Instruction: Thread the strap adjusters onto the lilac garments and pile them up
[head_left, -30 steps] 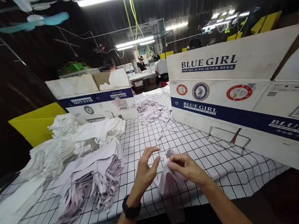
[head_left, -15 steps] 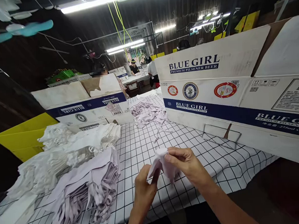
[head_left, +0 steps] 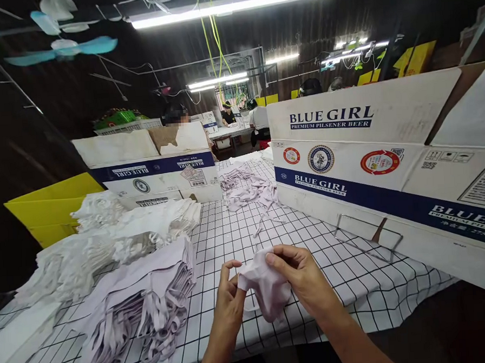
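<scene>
Bright overhead tubes, dark surroundings, edges stretched.

Now bunched into a rounder pouch between both hands, the pale cloth piece [head_left: 265, 288], no longer hanging loose. Left hand [head_left: 228, 307] up from below, thumb and fingers pinching the near left edge; right hand [head_left: 302, 278] gripping the top, slightly lower than before.

Large white and navy cardboard beer carton [head_left: 387, 157]: right end cut off by the frame | its inside hidden behind its wall | people at the far table beyond it: too small to tell what they handle
</scene>
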`<action>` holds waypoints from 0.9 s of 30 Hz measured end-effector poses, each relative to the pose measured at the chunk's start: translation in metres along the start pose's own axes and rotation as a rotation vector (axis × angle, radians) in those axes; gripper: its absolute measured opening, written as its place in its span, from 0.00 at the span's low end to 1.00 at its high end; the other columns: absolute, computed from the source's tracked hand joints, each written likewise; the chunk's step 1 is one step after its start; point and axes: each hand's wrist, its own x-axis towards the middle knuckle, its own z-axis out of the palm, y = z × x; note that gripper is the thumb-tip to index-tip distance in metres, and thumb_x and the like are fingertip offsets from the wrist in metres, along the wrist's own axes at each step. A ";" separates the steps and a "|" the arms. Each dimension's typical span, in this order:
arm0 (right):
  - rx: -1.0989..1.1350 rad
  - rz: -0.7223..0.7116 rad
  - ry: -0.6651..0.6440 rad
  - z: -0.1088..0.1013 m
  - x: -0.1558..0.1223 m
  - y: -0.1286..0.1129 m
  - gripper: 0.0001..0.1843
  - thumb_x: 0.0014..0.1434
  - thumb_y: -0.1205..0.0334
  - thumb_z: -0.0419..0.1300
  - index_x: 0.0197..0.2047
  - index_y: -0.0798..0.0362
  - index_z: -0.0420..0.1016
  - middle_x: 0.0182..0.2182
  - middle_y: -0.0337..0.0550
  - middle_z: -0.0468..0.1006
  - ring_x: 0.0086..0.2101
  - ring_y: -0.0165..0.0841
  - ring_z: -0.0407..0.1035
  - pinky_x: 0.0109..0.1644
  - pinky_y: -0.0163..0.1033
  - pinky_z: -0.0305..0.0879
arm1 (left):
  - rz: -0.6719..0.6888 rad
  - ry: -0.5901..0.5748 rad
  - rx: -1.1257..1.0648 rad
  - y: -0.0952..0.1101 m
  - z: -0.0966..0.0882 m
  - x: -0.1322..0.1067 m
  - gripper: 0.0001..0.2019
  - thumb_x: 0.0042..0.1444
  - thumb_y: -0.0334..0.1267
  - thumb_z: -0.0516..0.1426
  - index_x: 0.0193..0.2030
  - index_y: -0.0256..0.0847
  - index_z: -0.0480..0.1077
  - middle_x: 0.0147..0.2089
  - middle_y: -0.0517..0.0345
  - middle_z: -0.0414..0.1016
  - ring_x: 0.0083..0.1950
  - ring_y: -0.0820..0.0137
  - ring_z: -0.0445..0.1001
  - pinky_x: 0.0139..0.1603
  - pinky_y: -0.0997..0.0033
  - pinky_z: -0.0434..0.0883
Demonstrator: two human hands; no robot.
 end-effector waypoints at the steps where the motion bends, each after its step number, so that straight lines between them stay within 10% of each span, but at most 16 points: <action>1: 0.005 -0.003 0.008 0.001 0.000 0.000 0.14 0.59 0.49 0.71 0.39 0.51 0.85 0.32 0.40 0.79 0.33 0.29 0.69 0.38 0.33 0.66 | -0.027 -0.017 -0.079 0.002 0.000 0.000 0.26 0.55 0.56 0.67 0.49 0.46 0.61 0.24 0.68 0.70 0.27 0.74 0.65 0.32 0.78 0.62; 10: -0.113 -0.108 0.125 0.006 0.022 -0.030 0.17 0.57 0.47 0.71 0.39 0.51 0.80 0.26 0.37 0.75 0.29 0.29 0.66 0.31 0.31 0.64 | 0.059 -0.093 -0.508 0.064 -0.008 0.019 0.23 0.56 0.45 0.68 0.54 0.42 0.67 0.33 0.62 0.74 0.31 0.75 0.71 0.34 0.78 0.71; 27: -0.325 -0.454 0.057 0.004 0.083 -0.073 0.14 0.61 0.53 0.68 0.46 0.49 0.73 0.23 0.31 0.67 0.25 0.27 0.64 0.33 0.35 0.66 | 0.511 -0.166 0.087 0.133 -0.014 0.068 0.20 0.59 0.37 0.65 0.58 0.42 0.70 0.26 0.67 0.69 0.28 0.75 0.72 0.33 0.73 0.72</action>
